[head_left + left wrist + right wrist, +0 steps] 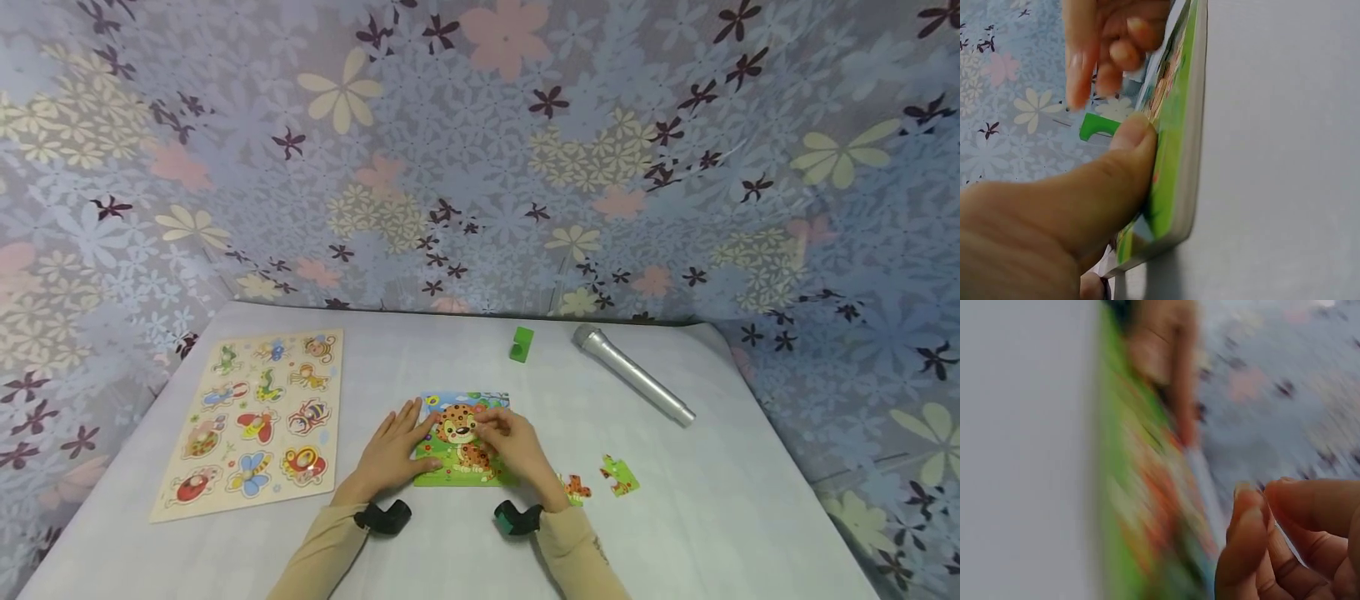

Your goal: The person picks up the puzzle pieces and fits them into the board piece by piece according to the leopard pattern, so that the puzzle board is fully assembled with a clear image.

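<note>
A leopard picture puzzle (pixel 459 477) with a blue and green background lies on the white table. My left hand (pixel 392 454) rests at its left side, fingers spread and thumb lying on the picture; the left wrist view shows that thumb pressing on the green face near the thick pale edge. Above the puzzle's right half, my right hand (pixel 513 446) has curled fingers, thumb and index tips together; no piece shows between them in the right wrist view. Beside the right wrist, an orange-and-green puzzle piece (pixel 577 490) is partly hidden. Farther right is a green piece (pixel 619 475).
On the left lies a wooden insect board (pixel 247 454). A green puzzle piece (pixel 522 344) sits behind the leopard puzzle, near the table's back edge. To its right is a silver microphone (pixel 637 375). Flowered cloth (pixel 480 167) hangs behind the table.
</note>
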`<action>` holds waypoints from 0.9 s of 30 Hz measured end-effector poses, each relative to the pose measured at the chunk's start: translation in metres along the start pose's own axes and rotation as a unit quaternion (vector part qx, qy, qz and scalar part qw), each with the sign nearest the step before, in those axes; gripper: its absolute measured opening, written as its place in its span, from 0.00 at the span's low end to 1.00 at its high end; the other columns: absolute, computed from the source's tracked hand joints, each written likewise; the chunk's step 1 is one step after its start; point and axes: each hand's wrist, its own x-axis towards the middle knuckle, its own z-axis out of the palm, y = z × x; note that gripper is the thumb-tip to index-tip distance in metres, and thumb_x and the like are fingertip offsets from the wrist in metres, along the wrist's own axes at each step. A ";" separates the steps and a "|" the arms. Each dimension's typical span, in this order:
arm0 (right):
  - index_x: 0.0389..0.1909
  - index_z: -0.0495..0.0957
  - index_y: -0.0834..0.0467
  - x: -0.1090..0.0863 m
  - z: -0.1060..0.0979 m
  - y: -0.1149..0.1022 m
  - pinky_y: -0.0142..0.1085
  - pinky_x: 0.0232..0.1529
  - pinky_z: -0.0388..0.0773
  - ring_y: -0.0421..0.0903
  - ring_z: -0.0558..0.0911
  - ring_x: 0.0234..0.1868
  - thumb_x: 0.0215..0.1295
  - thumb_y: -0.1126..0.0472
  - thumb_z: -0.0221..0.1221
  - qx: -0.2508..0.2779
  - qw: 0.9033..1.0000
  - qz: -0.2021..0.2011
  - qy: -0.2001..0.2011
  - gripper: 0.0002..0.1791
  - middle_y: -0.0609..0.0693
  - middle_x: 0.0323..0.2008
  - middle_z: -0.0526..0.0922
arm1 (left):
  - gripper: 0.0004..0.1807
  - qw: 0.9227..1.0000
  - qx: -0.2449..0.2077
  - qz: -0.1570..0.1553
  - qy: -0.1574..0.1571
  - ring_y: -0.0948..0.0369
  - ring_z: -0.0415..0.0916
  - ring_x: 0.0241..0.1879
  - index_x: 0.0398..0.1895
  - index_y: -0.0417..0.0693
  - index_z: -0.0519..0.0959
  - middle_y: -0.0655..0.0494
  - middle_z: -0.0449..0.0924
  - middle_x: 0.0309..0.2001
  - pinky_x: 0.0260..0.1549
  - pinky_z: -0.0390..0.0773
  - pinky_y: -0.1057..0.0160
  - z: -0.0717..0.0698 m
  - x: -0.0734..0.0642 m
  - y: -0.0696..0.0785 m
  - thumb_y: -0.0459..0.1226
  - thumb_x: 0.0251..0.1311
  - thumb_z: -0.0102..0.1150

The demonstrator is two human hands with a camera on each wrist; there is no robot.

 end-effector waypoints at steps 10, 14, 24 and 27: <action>0.57 0.71 0.66 -0.051 -0.109 0.021 0.26 0.22 0.70 0.35 0.70 0.21 0.73 0.62 0.52 0.067 0.984 0.084 0.145 0.17 0.41 0.38 0.86 | 0.42 1.000 0.005 -0.003 0.004 0.45 0.44 0.77 0.73 0.47 0.61 0.38 0.46 0.76 0.75 0.44 0.43 0.000 0.004 0.001 0.53 0.58 0.61; 0.56 0.71 0.62 -0.085 -0.129 0.037 0.25 0.22 0.71 0.33 0.69 0.21 0.73 0.60 0.52 0.093 0.972 0.116 0.185 0.15 0.30 0.34 0.84 | 0.42 1.000 -0.001 -0.002 0.003 0.44 0.44 0.76 0.73 0.46 0.61 0.38 0.47 0.76 0.75 0.44 0.43 0.000 0.000 0.001 0.53 0.59 0.61; 0.61 0.73 0.55 -0.106 -0.105 0.051 0.25 0.16 0.63 0.35 0.64 0.17 0.51 0.67 0.70 -0.080 0.988 0.085 0.099 0.33 0.56 0.54 0.83 | 0.42 1.000 -0.003 0.001 0.004 0.44 0.43 0.77 0.73 0.46 0.60 0.38 0.46 0.76 0.75 0.43 0.43 0.001 -0.003 -0.001 0.53 0.59 0.61; 0.59 0.75 0.51 -0.105 -0.100 0.049 0.25 0.16 0.62 0.36 0.64 0.17 0.47 0.69 0.72 -0.116 0.985 0.086 0.094 0.35 0.53 0.52 0.84 | 0.43 1.000 -0.002 0.001 0.002 0.44 0.43 0.77 0.73 0.46 0.60 0.38 0.46 0.76 0.75 0.43 0.43 0.002 -0.001 -0.001 0.53 0.59 0.61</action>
